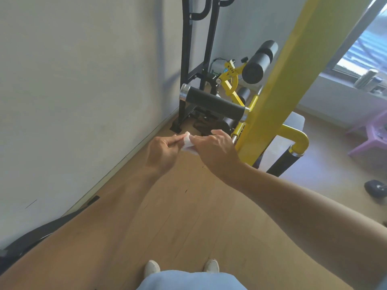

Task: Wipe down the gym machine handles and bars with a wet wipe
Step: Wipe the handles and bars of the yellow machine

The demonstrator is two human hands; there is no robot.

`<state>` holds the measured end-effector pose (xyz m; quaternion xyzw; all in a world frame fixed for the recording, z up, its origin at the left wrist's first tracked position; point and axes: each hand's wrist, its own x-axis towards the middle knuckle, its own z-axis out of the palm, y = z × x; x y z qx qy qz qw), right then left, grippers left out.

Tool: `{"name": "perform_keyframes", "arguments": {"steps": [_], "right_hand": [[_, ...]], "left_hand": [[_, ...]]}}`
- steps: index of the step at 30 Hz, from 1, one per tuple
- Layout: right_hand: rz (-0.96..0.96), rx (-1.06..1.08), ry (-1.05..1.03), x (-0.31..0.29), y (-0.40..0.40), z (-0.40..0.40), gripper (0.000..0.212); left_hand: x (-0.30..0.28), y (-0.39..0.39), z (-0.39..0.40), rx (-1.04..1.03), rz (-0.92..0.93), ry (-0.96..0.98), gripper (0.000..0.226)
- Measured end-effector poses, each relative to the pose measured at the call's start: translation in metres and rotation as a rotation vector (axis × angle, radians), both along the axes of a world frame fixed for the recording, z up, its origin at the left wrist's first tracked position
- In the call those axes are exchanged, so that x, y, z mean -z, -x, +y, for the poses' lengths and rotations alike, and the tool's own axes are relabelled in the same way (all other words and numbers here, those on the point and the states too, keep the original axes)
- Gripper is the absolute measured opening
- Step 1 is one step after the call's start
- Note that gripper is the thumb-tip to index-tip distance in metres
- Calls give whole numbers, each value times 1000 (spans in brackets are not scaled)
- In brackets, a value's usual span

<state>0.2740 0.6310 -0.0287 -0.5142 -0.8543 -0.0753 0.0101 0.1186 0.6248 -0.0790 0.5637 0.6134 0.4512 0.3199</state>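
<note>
Both grips pinch wet wipe (188, 143): left hand (162, 150), right hand (213, 149), just left of yellow post (278, 86). Wipe off machine; black handle (215, 101) above apparently awaits wiping.

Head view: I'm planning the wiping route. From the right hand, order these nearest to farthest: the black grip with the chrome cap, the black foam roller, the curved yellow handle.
From the right hand:
1. Curved yellow handle, to its right.
2. Black grip with the chrome cap, above it.
3. Black foam roller, highest up.
The first two are close.

Both forearms are bare, with no sleeves in view, and neither of the hands, the left hand (162, 150) nor the right hand (213, 148), wears a glove. Light blue clothing (191, 281) shows at the bottom edge. The pale shoes (152, 268) have rounded toes.
</note>
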Motion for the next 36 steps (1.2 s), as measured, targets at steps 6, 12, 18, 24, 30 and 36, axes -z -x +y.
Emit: {"name": "perform_keyframes", "arguments": {"steps": [6, 12, 18, 24, 30, 36], "right_hand": [[-479, 99, -75, -15, -25, -5, 13], [-137, -96, -84, 7, -2, 5, 26], [-377, 124, -106, 9, -13, -1, 19], [-408, 81, -79, 4, -8, 3, 20], [-99, 46, -89, 0, 12, 8, 16], [-634, -181, -51, -27, -39, -22, 31]], "left_hand": [[1, -2, 2, 4, -13, 18, 26], [-1, -5, 3, 4, -21, -8, 27], [0, -2, 3, 5, -7, -9, 26], [0, -6, 2, -4, -17, 5, 24], [2, -6, 2, -36, -63, -4, 22], [6, -15, -5, -165, 23, 1, 29]]}}
